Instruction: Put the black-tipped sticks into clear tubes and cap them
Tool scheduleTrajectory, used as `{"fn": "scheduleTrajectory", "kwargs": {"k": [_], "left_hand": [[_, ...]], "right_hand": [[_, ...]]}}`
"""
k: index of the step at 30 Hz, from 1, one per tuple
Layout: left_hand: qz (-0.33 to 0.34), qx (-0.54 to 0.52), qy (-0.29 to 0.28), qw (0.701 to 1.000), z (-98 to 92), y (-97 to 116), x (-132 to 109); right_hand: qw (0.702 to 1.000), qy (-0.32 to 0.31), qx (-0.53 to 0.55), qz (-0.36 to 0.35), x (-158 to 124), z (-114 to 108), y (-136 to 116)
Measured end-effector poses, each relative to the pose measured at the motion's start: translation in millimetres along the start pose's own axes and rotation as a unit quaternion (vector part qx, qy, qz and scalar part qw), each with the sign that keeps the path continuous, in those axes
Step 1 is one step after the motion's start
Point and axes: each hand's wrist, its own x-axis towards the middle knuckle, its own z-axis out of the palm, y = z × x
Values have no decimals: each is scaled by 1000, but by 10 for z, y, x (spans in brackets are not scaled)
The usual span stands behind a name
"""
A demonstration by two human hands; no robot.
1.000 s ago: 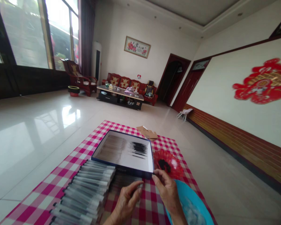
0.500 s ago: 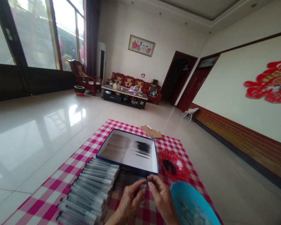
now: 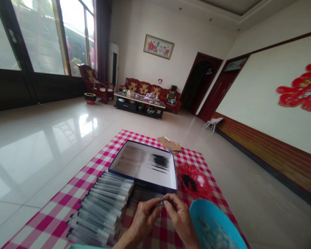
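My left hand (image 3: 145, 213) and my right hand (image 3: 179, 212) meet fingertip to fingertip over the cloth, just in front of the shallow box. Both are closed in a pinch on a small dark and clear piece (image 3: 162, 203), perhaps a pen part, mostly covered by the fingers. To the left lies a row of pens (image 3: 101, 204) with clear barrels and dark ends. The blue-edged white box (image 3: 145, 174) holds thin clear sticks (image 3: 129, 160) on its left side and black slender pieces (image 3: 160, 162) on its right.
A red scalloped bowl (image 3: 203, 180) with small black parts stands right of the box. Near my right hand is a blue basin (image 3: 197, 207) holding clear pieces. Flattened cardboard (image 3: 171, 145) lies at the checked tablecloth's (image 3: 75, 193) far edge. Beyond stand a coffee table (image 3: 137, 107) and sofa.
The view has shifted slightly, moving the table items a little rightward in the picture. Both hands keep their pinch at nearly the same spot.
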Motion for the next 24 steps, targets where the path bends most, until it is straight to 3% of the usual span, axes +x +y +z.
{"fn": "scheduleTrajectory", "kwargs": {"k": [6,10,18,24], "left_hand": [[-4,68,-4,998,-18,50,9],[37,122,7,992,-28,96,24],[120,335,26,934,-86,272,25],[135,373,44,917,-66,288,9]], "right_hand": [[1000,-2,2,9,6,-26,-30],[1000,-13,-4,13,5,-82,-14],[999,-2,-21,42,9,-73,-17],[996,7,-86,17,-3,-47,-47]]}}
